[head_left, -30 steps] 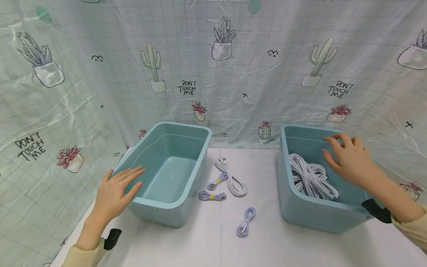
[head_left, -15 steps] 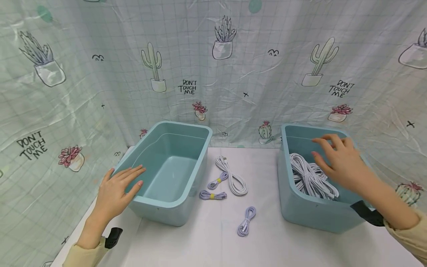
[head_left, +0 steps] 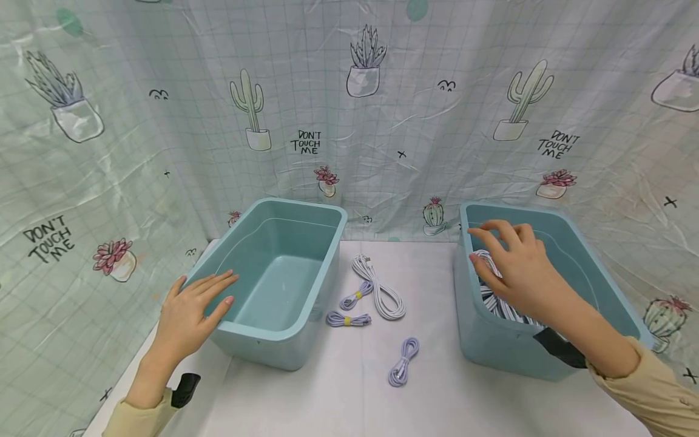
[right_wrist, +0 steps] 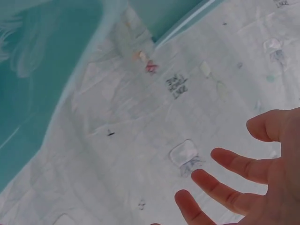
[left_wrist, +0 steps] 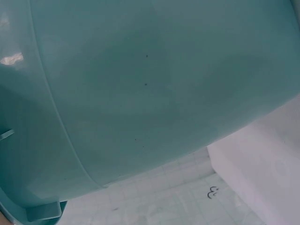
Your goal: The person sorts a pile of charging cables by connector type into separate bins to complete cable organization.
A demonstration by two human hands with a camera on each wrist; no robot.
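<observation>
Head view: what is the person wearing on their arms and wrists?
Both arms wear pale yellow long sleeves. The left hand and right hand are bare, without gloves or rings. A black device sits at each wrist: the left one, the right one.

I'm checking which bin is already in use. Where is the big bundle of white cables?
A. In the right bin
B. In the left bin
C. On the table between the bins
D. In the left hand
A: the white cables lie inside the right bin, under the right hand; the left bin holds nothing.
</observation>
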